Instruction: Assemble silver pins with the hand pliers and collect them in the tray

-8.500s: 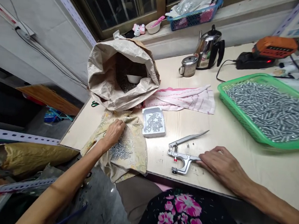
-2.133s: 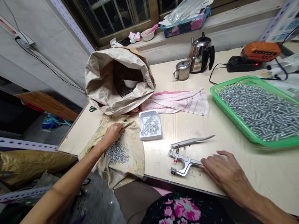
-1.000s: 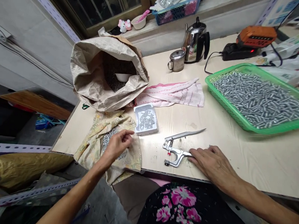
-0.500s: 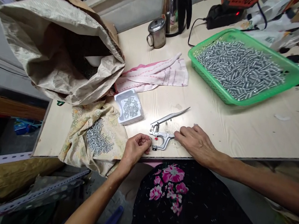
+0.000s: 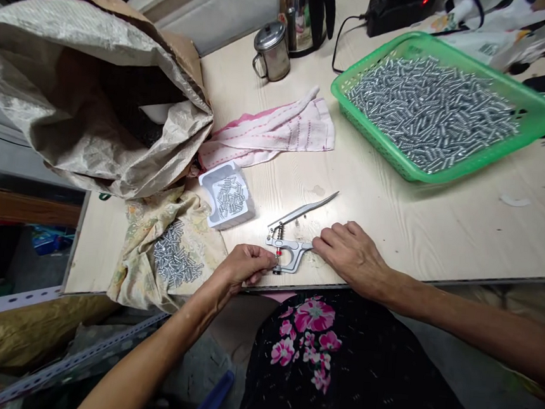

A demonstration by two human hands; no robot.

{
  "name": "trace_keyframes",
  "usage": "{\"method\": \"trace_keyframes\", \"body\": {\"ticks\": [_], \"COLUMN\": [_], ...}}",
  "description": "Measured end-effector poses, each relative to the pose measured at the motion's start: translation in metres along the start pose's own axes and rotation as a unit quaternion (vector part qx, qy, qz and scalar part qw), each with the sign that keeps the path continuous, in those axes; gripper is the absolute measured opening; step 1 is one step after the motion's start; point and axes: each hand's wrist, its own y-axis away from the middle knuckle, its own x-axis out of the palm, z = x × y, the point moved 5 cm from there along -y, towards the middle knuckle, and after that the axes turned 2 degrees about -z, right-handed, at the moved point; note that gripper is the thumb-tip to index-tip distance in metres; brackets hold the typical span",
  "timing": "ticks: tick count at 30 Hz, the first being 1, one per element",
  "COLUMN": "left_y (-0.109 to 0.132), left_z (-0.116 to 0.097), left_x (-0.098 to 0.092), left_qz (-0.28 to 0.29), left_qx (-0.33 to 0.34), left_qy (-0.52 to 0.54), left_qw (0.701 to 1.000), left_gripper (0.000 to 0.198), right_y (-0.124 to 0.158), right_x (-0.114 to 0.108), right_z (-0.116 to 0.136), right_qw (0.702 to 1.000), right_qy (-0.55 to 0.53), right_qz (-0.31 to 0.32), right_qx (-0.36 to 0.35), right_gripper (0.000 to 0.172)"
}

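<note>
A pair of hand press pliers (image 5: 292, 244) lies near the front edge of the table, its upper handle raised on a spring and a red piece near the jaw. My right hand (image 5: 351, 255) is closed on the end of the lower handle. At the jaw, my left hand (image 5: 252, 266) pinches with thumb and forefinger; whatever is between the fingertips is too small to make out. Left of the pliers stands a white plastic box (image 5: 247, 215) containing small silvery metal pieces. More such metal pieces (image 5: 176, 258) are heaped on a patterned cloth (image 5: 137, 256).
A green basket (image 5: 377, 147) full of short metal pieces stands at the right. A large open paper sack (image 5: 21, 23) leans at the left. Behind lie a pink-and-white towel (image 5: 293, 130), a metal cup (image 5: 272, 55), a kettle (image 5: 301, 16) and a black charger (image 5: 389, 14).
My left fingertips have moved in against the pliers' jaw. My right hand keeps its hold on the handle. The whole view has shifted slightly.
</note>
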Motion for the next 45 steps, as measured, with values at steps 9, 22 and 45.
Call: {"method": "trace_keyframes", "body": {"ticks": [9, 22, 45], "left_y": [0.005, 0.009, 0.008], "left_z": [-0.003, 0.006, 0.014], "left_x": [0.005, 0.007, 0.015], "left_qz": [0.006, 0.017, 0.019], "left_qx": [-0.034, -0.005, 0.011], "left_qy": [-0.050, -0.029, -0.101], "left_qw": [0.998, 0.999, 0.995], "left_gripper": [0.019, 0.028, 0.034], "right_y": [-0.002, -0.022, -0.073], "right_x": [0.000, -0.001, 0.021], "right_z": [0.000, 0.030, -0.048], "right_qw": [1.000, 0.993, 0.998], "right_qy": [-0.002, -0.109, 0.030], "right_qz": [0.005, 0.024, 0.045], "right_qx": [0.017, -0.035, -0.039], "right_gripper": [0.022, 0.029, 0.021]}}
